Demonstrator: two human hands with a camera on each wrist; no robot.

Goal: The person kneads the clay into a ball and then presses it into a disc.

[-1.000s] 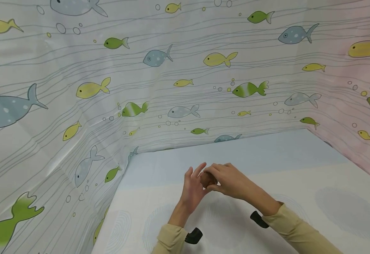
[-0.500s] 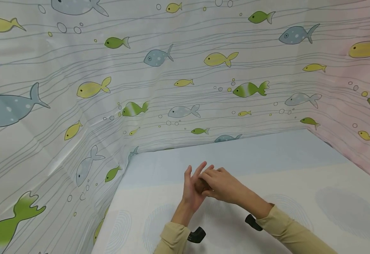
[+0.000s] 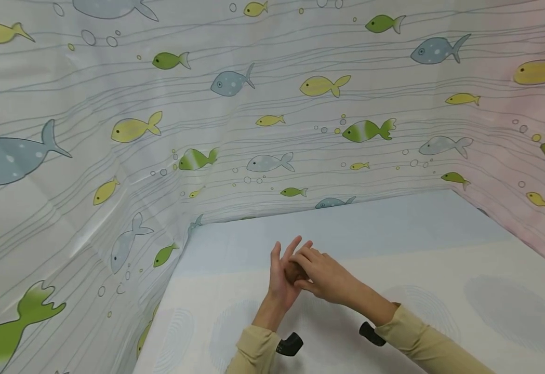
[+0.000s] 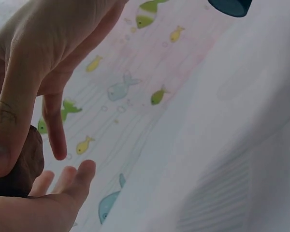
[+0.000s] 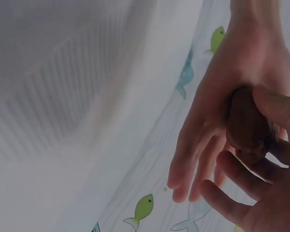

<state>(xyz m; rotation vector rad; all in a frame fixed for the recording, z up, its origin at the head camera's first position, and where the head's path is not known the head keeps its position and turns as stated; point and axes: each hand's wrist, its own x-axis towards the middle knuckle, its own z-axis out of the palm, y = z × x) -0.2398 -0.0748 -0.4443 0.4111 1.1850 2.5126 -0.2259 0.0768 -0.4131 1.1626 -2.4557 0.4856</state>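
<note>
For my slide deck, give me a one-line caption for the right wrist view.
Right hand presses a small brown lump into the open left palm, fish-print curtain behind.

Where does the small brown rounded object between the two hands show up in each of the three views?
Head: small brown rounded object at lower centre, mostly hidden between the hands.
Left wrist: bottom-left corner.
Right wrist: right of centre, against the left hand.
Shared landmark: fish-patterned curtain.
</note>
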